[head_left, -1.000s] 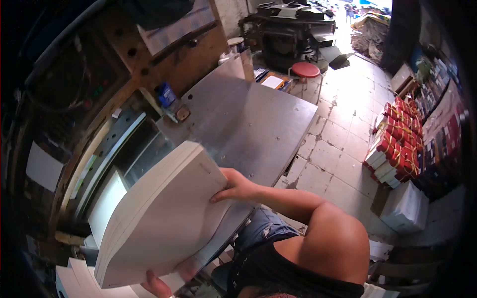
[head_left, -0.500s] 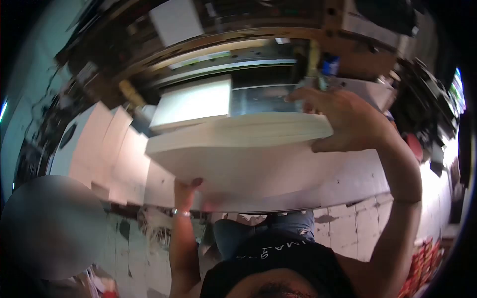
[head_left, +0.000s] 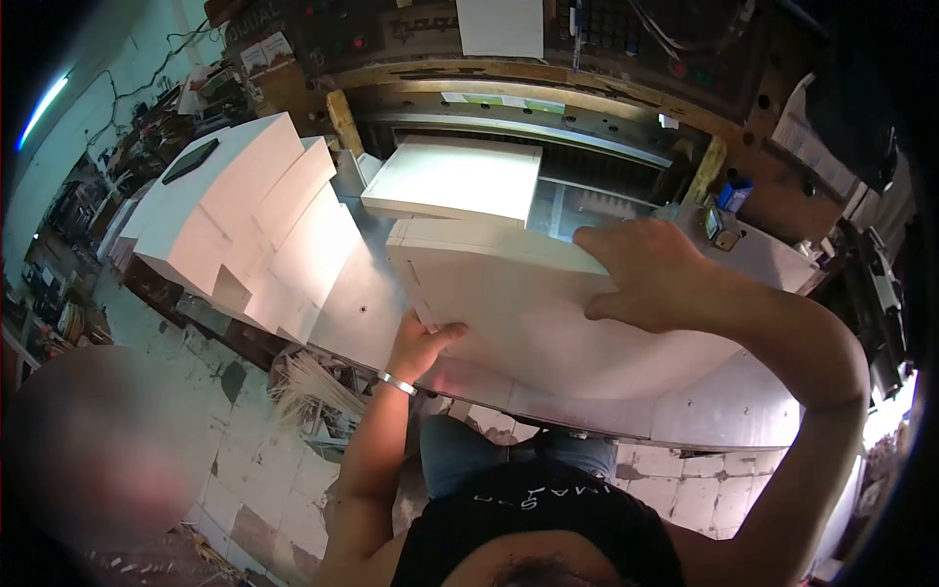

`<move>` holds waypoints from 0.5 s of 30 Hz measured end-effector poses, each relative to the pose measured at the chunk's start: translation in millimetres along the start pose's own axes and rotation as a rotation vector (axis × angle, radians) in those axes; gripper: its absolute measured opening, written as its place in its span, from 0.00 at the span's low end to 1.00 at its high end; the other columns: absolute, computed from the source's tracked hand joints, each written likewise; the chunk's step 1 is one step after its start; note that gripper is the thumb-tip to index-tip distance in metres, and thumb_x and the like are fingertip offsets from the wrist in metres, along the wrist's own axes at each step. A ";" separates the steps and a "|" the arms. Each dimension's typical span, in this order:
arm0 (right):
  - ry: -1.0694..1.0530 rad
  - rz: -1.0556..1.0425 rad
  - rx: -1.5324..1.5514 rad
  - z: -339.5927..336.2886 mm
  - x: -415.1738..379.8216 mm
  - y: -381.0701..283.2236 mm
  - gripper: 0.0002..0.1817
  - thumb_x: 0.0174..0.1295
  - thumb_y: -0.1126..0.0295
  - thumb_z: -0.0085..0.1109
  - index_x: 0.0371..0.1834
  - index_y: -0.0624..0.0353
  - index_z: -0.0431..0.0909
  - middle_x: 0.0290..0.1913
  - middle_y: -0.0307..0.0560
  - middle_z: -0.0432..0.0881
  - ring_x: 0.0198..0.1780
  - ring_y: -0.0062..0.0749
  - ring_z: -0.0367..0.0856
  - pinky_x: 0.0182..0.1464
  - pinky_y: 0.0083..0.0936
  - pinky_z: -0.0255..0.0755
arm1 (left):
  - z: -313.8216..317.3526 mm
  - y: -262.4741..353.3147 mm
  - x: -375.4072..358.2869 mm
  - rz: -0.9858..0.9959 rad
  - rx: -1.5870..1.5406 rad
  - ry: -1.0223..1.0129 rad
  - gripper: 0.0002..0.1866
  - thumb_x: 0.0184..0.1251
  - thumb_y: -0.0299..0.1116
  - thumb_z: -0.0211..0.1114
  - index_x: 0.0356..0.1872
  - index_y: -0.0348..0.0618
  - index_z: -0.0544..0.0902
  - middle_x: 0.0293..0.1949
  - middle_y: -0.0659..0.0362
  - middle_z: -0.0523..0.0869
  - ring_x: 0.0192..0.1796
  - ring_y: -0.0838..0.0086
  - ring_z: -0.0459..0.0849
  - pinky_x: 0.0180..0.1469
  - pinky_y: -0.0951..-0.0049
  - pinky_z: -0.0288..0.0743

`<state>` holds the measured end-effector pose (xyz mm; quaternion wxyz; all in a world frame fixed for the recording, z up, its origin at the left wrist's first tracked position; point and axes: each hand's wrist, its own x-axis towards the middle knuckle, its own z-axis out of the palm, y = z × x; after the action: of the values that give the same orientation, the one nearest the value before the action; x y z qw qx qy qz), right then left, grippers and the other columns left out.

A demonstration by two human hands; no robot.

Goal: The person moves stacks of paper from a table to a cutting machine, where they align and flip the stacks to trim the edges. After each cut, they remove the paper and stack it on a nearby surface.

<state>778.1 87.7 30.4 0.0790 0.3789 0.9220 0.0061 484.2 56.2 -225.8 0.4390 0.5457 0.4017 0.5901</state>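
A thick stack of white paper [head_left: 509, 303] stands tilted on edge over the metal table, held between both hands. My left hand [head_left: 423, 344] grips its lower left side, thumb across the near face and the other fingers hidden behind. On the upper right edge, my right hand [head_left: 650, 274] is clamped, thumb on the near face and fingers over the top. Behind it, a second white paper stack [head_left: 455, 179] lies flat beneath the machine's front. The held stack bows slightly toward its lower right.
Tall stacks of white paper [head_left: 240, 210] rise on the left, with a dark phone-like object [head_left: 191, 161] on top. The metal table [head_left: 719, 406] extends to the right. A small blue box [head_left: 734, 194] sits at the back right. Paper strips [head_left: 318, 391] hang below the table's left edge.
The held paper stack has tipped more upright, and its left end has swung toward the right. Both hands keep their hold. The camera view has turned, shifting the surroundings.
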 end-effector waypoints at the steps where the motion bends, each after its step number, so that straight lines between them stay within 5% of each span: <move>1: 0.008 -0.005 0.031 -1.2 0.0 -0.4 0.28 0.57 0.56 0.71 0.54 0.61 0.73 0.51 0.57 0.83 0.55 0.55 0.82 0.56 0.49 0.77 | -0.6 0.6 -0.1 0.005 0.007 -0.003 0.16 0.61 0.29 0.78 0.48 0.38 0.86 0.40 0.63 0.91 0.44 0.78 0.87 0.49 0.74 0.79; 4: 0.046 -0.030 0.095 -2.6 -3.0 -3.9 0.25 0.57 0.58 0.72 0.51 0.60 0.74 0.47 0.58 0.83 0.53 0.57 0.82 0.54 0.50 0.76 | -12.2 -12.3 -0.6 -0.141 0.028 -0.082 0.29 0.58 0.35 0.81 0.60 0.38 0.81 0.56 0.54 0.86 0.59 0.70 0.82 0.61 0.65 0.75; 7: 0.065 -0.024 0.144 -10.2 -1.7 -11.3 0.23 0.54 0.61 0.74 0.47 0.61 0.75 0.42 0.59 0.82 0.48 0.59 0.83 0.51 0.49 0.75 | -0.7 -33.6 -5.4 0.202 0.075 0.252 0.57 0.52 0.42 0.85 0.79 0.41 0.57 0.78 0.47 0.60 0.77 0.60 0.63 0.76 0.53 0.59; 10: 0.145 -0.027 0.253 -31.6 -1.0 -24.7 0.21 0.52 0.64 0.75 0.44 0.63 0.77 0.39 0.60 0.81 0.44 0.60 0.83 0.47 0.46 0.76 | 10.6 -31.0 -25.7 0.071 -0.028 0.511 0.78 0.45 0.45 0.87 0.81 0.48 0.26 0.82 0.50 0.35 0.83 0.54 0.43 0.81 0.47 0.40; 11: 0.177 -0.014 0.276 -42.1 0.5 -32.3 0.21 0.51 0.65 0.75 0.43 0.64 0.77 0.38 0.61 0.81 0.42 0.59 0.83 0.46 0.44 0.76 | 13.8 -30.3 -33.7 0.015 -0.087 0.539 0.77 0.47 0.35 0.86 0.80 0.53 0.23 0.82 0.46 0.38 0.83 0.55 0.44 0.81 0.49 0.48; 14: 0.244 0.030 0.344 -71.1 5.2 -51.3 0.21 0.48 0.69 0.76 0.43 0.66 0.79 0.35 0.59 0.81 0.39 0.54 0.84 0.43 0.37 0.77 | 26.0 -25.3 -38.3 -0.072 -0.609 0.341 0.78 0.47 0.34 0.86 0.79 0.54 0.22 0.82 0.51 0.42 0.83 0.58 0.46 0.80 0.51 0.50; 15: 0.256 0.048 0.361 -79.6 6.1 -54.3 0.21 0.46 0.71 0.76 0.44 0.66 0.80 0.35 0.57 0.82 0.38 0.50 0.85 0.43 0.34 0.77 | 29.3 -13.1 -35.6 -0.084 -0.705 0.243 0.67 0.52 0.33 0.84 0.82 0.50 0.37 0.79 0.54 0.57 0.80 0.61 0.57 0.77 0.54 0.57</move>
<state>724.0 57.2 104.3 -0.1079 0.4050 0.9013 -0.1093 515.1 25.9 -246.3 0.5728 0.2700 0.2450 0.7341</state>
